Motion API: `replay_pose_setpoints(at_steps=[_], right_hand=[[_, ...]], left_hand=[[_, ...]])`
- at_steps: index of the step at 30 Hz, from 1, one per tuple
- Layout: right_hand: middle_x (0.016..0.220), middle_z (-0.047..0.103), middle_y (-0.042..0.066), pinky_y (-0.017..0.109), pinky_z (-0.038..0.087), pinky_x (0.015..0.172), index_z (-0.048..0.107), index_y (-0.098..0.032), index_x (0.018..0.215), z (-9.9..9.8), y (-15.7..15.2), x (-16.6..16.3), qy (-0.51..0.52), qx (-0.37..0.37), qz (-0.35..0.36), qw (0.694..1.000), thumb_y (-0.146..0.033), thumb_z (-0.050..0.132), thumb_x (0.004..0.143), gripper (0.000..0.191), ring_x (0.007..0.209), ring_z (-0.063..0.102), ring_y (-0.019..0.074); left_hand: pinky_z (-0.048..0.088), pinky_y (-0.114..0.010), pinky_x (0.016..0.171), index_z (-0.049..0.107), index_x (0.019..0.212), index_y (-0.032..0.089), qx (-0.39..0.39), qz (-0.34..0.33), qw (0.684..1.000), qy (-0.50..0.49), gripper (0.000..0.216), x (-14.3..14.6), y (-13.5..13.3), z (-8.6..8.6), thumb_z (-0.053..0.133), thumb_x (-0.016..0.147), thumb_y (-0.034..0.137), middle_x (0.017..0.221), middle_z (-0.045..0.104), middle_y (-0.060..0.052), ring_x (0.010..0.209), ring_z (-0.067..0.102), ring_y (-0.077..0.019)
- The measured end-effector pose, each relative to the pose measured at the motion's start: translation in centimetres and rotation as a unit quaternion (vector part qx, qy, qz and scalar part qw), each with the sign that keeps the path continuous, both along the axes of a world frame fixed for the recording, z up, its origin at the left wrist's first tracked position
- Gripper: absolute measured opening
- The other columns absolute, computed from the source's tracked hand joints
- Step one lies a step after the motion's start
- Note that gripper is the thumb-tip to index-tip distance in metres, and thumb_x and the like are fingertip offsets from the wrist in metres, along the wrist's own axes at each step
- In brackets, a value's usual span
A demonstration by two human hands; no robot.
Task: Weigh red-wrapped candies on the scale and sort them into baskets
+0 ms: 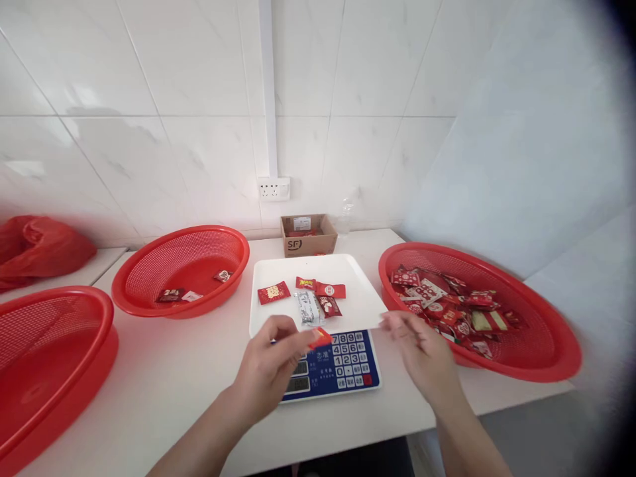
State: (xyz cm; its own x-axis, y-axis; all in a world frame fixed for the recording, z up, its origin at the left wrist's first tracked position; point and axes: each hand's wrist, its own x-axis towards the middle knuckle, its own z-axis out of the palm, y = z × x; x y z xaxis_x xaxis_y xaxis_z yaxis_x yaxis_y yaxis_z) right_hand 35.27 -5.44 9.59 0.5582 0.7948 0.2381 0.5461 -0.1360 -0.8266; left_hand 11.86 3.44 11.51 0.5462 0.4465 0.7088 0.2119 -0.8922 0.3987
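Note:
My left hand (pixel 271 354) pinches a small red candy packet (pixel 320 338) between thumb and fingertips, above the front edge of a white scale tray (pixel 358 281). On that tray lie several wrapped snacks: a red packet with a pale print (pixel 273 293), a white-silver packet (pixel 309 309), a red-and-yellow one (pixel 305 283), a red one with a round label (pixel 332 291) and a dark red one (pixel 329 305). My right hand (pixel 422 354) is slightly blurred near the tray's right front corner, fingers loosely extended, nothing visible in them. The blue scale keypad (pixel 325 371) is between my hands, partly covered.
At right stands a red basket (pixel 551 344) with many packets. A red basket (pixel 144 271) at back left holds a few; another red basket (pixel 94 371) is at front left. Behind the scale are a cardboard box (pixel 311 246) and a clear bottle (pixel 344 215). A red bag (pixel 44 248) lies far left.

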Motion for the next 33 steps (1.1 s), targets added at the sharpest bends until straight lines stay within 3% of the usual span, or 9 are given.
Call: replay_pose_setpoints(at_steps=[1,3,5,7,12,16,24,26,33], right_hand=[[0.075,0.065,0.008,0.032,0.048,0.061,0.061,-0.018,0.083,0.1,0.1,-1.5,0.078,-0.020,0.094,0.992,-0.061,0.037,0.081,0.049,0.067,0.059,0.0196],[0.065,0.060,0.005,0.027,0.041,0.049,0.058,-0.018,0.075,0.1,0.4,-4.4,0.217,-0.052,0.284,0.933,-0.064,0.034,0.082,0.052,0.058,0.055,0.0163],[0.057,0.053,0.002,0.023,0.034,0.044,0.052,-0.019,0.069,-0.3,0.8,-6.7,0.320,-0.046,0.342,0.883,-0.065,0.033,0.081,0.052,0.051,0.048,0.0124],[0.051,0.045,-0.002,0.021,0.028,0.042,0.046,-0.019,0.067,-0.6,1.1,-8.1,0.367,-0.029,0.330,0.869,-0.064,0.035,0.082,0.049,0.045,0.039,0.0090],[0.051,0.042,-0.003,0.023,0.027,0.048,0.041,-0.019,0.057,-0.3,1.2,-8.8,0.222,0.004,0.292,0.930,-0.057,0.040,0.084,0.047,0.048,0.037,0.0086],[0.049,0.039,-0.004,0.024,0.027,0.048,0.040,-0.019,0.053,0.3,1.0,-8.8,0.162,0.023,0.296,0.941,-0.054,0.039,0.086,0.048,0.048,0.036,0.0089],[0.054,0.047,-0.002,0.022,0.034,0.050,0.045,-0.019,0.061,0.4,0.9,-9.1,0.188,0.022,0.316,0.930,-0.050,0.029,0.091,0.047,0.052,0.044,0.0095],[0.051,0.045,-0.003,0.022,0.032,0.047,0.044,-0.019,0.059,0.3,1.0,-9.2,0.174,0.029,0.290,0.941,-0.050,0.029,0.091,0.047,0.049,0.042,0.0093],[0.048,0.044,-0.003,0.022,0.031,0.046,0.041,-0.019,0.053,0.3,1.3,-9.5,-0.009,0.091,0.213,0.973,-0.037,0.033,0.092,0.043,0.045,0.040,0.0088]], left_hand=[[0.048,-0.018,0.058,0.058,0.106,0.027,0.009,-0.026,1.000,-0.005,0.032,0.2,-0.6,-0.2,0.045,0.085,0.008,0.085,0.048,-0.001,0.069,0.054,-0.0087],[0.048,-0.019,0.057,0.059,0.106,0.027,-0.008,-0.075,0.997,-0.004,0.033,0.5,-1.5,-0.8,0.044,0.085,0.006,0.087,0.047,-0.001,0.067,0.053,-0.0079],[0.050,-0.020,0.059,0.060,0.103,0.027,-0.079,-0.115,0.990,-0.005,0.031,0.8,-1.9,-1.2,0.042,0.086,0.008,0.089,0.047,-0.001,0.066,0.055,-0.0074],[0.050,-0.022,0.063,0.059,0.101,0.025,-0.187,-0.120,0.975,-0.020,0.023,0.8,-2.0,-1.4,0.046,0.087,0.014,0.091,0.049,-0.002,0.066,0.056,-0.0080],[0.046,-0.025,0.064,0.049,0.095,0.020,-0.454,-0.106,0.884,-0.025,0.021,0.4,-2.1,-0.8,0.056,0.082,0.034,0.082,0.059,-0.002,0.070,0.057,-0.0127],[0.040,-0.023,0.062,0.051,0.074,0.017,-0.486,-0.160,0.859,0.014,0.026,0.5,-2.3,-0.5,0.048,0.086,0.039,0.072,0.059,0.000,0.068,0.053,-0.0114],[0.038,-0.024,0.060,0.047,0.065,0.016,-0.572,-0.195,0.795,-0.050,0.031,0.7,-2.1,-1.1,0.048,0.086,0.040,0.065,0.055,0.000,0.064,0.049,-0.0111],[0.037,-0.024,0.061,0.045,0.061,0.017,-0.570,-0.188,0.798,-0.058,0.033,0.6,-2.2,-1.2,0.048,0.086,0.040,0.062,0.052,0.001,0.065,0.050,-0.0116],[0.031,-0.022,0.055,0.039,0.057,0.018,-0.476,-0.075,0.874,-0.054,0.038,0.7,-2.6,-1.7,0.045,0.086,0.042,0.058,0.040,0.004,0.057,0.036,-0.0088]])
